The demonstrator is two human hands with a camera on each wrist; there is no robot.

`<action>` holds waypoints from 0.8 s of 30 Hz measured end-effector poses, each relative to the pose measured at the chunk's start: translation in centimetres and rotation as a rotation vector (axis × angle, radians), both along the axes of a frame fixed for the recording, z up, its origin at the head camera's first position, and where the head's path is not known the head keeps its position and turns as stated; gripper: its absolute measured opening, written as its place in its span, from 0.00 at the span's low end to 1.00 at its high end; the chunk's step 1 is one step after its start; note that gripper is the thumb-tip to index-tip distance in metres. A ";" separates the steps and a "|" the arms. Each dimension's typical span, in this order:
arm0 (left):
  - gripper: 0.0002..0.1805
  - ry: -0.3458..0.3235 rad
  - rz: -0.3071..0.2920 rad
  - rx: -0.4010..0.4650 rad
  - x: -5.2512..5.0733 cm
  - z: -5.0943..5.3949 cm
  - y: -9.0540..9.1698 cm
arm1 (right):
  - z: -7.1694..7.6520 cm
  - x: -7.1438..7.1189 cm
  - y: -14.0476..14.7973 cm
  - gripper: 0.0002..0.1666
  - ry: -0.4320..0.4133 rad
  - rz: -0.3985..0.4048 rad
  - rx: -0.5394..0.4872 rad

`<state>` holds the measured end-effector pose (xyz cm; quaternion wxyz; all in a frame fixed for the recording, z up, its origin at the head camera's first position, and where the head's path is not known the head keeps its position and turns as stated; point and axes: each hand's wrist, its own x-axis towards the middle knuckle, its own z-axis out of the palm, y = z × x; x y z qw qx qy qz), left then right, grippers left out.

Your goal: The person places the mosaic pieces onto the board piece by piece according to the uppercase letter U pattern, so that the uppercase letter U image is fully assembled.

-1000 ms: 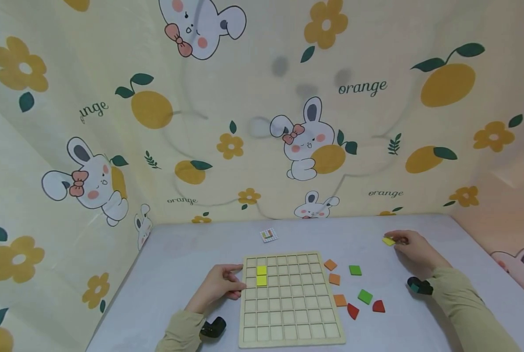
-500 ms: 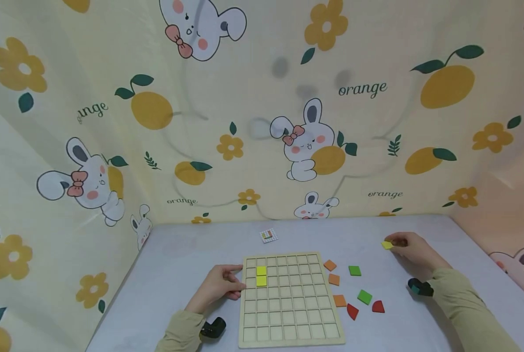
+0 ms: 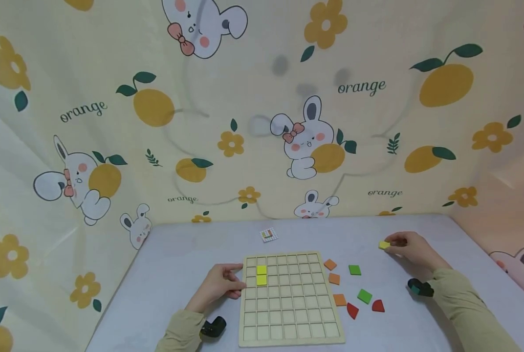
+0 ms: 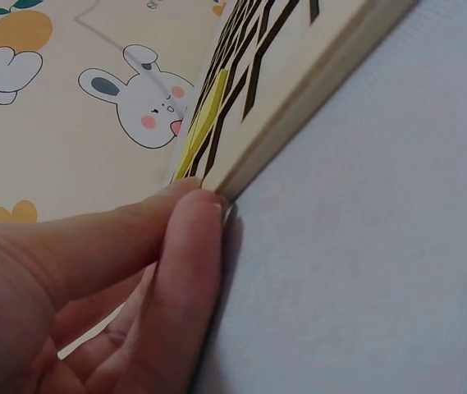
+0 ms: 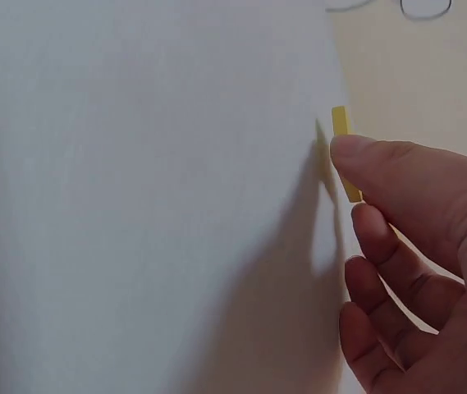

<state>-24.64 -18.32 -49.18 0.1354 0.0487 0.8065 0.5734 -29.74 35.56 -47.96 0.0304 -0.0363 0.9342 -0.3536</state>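
Note:
At the left edge of the pale wooden grid board (image 3: pixel 292 301), my left hand (image 3: pixel 218 282) holds the rim with thumb and index fingertips; the other fingers are partly hidden. Two yellow square tiles (image 3: pixel 261 275) sit in neighbouring cells, one above the other, in the board's second column. Out to the right, my right hand (image 3: pixel 410 247) pinches another yellow tile (image 3: pixel 383 245) between thumb and fingers. From the right wrist, that tile (image 5: pixel 347 156) shows its thin edge, and the remaining fingers are curled below it. Its shadow falls on the white tabletop.
Beside the board's right edge lie several orange tiles (image 3: pixel 334 278), two green squares (image 3: pixel 365 296) and two red quarter-round pieces (image 3: pixel 352 311). A small patterned card (image 3: pixel 269 235) lies behind the board. Printed fabric (image 3: pixel 244 98) hangs around the white tabletop (image 3: pixel 191 244).
The yellow tile in my right hand has turned and shifted slightly left, while that hand stays nearly in place. My left hand and the board have not moved. The left fabric has shifted.

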 end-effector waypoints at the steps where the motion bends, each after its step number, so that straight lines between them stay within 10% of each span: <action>1: 0.36 -0.001 -0.001 -0.002 0.0 0.0 0.0 | 0.2 0.0 -0.2 0.23 0.012 0.011 0.001; 24: 0.36 -0.015 -0.006 -0.003 -0.4 0.2 -0.2 | 4.5 1.5 -12.3 0.15 0.269 0.225 -0.055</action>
